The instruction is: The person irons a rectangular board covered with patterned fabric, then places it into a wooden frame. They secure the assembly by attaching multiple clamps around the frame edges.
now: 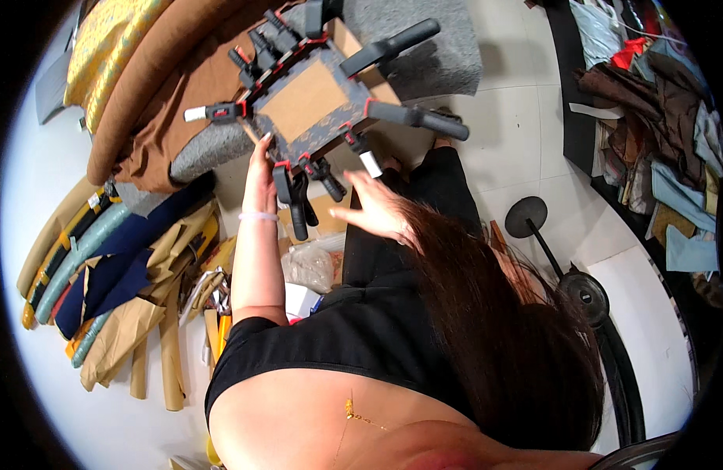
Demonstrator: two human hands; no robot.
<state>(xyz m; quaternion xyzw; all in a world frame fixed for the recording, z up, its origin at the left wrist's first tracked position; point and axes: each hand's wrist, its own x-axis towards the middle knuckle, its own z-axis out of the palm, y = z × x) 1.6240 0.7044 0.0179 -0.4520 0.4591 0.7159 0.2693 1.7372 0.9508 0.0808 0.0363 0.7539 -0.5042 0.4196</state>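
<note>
A flat dark grey panel with a brown middle (pixel 305 100) is ringed by several black clamps with red pads. My left hand (pixel 261 160) grips its near left corner, thumb along the edge and the other fingers hidden beneath. Just right of that hand, a black clamp (pixel 294 196) hangs off the near edge. My right hand (pixel 375 205) is open, its fingers spread and nothing in it. Closest to it is a clamp with a white handle end (pixel 361 151), a little above the fingers. A long-handled clamp (pixel 418 117) sticks out from the panel's right side.
Brown cloth (pixel 191 102) and a grey fuzzy sheet (pixel 443 51) lie under and behind the panel. Fabric and paper rolls (pixel 111 258) are stacked at left. A round black stand base (pixel 526 217) stands on the right. Piled cloth scraps (pixel 651 117) fill the far right.
</note>
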